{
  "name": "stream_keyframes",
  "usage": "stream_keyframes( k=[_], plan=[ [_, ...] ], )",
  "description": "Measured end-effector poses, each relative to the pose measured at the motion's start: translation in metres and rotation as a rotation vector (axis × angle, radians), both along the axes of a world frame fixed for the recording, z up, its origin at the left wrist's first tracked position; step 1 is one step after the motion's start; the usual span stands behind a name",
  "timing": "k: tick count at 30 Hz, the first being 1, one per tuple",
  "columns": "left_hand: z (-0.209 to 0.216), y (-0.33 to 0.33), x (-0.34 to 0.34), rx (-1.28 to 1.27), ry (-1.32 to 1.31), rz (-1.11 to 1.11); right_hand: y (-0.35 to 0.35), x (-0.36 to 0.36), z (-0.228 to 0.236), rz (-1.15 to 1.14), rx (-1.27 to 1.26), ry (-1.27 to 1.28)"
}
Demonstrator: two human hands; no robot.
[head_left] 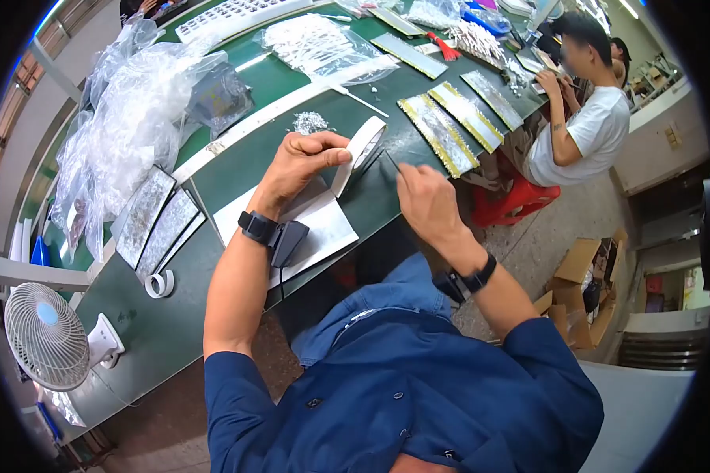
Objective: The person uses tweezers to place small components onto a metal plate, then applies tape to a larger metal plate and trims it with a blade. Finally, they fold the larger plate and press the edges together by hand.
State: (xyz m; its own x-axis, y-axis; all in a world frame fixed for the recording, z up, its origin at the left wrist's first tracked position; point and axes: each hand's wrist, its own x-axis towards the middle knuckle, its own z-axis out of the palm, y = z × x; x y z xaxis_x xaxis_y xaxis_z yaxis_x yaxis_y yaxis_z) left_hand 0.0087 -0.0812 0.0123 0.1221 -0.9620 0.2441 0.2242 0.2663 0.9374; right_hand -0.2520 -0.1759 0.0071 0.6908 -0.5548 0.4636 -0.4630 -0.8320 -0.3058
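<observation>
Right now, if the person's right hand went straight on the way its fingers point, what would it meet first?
Probably the white ring-shaped object in the left hand, touched first by the thin dark tool in the right hand; depth is unclear from this single view.

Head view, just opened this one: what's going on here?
At a green bench, the person's left hand holds up a tilted white ring. The right hand holds a thin dark tool pointed toward the ring; whether they touch is hard to tell. Yellow-edged strips lie to the right, and a co-worker sits farther along the bench.
</observation>
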Motion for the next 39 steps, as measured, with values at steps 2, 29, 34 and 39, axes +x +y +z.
stream_keyframes(
  k=[2,29,34,39],
  plan=[
    [-0.003,-0.002,0.003,0.057,-0.073,0.01,-0.018,0.015,-0.011,-0.001,-0.08,-0.017],
    [0.0,-0.003,0.001,-0.029,-0.318,0.066,-0.038,0.049,0.069,0.492,0.188,0.079],
    [0.029,0.016,0.008,0.135,-0.592,0.229,-0.029,0.044,0.061,0.478,0.152,0.027],
    [0.051,0.051,0.002,0.375,-0.921,0.149,-0.017,0.033,0.072,0.356,0.32,0.072]
  ],
)
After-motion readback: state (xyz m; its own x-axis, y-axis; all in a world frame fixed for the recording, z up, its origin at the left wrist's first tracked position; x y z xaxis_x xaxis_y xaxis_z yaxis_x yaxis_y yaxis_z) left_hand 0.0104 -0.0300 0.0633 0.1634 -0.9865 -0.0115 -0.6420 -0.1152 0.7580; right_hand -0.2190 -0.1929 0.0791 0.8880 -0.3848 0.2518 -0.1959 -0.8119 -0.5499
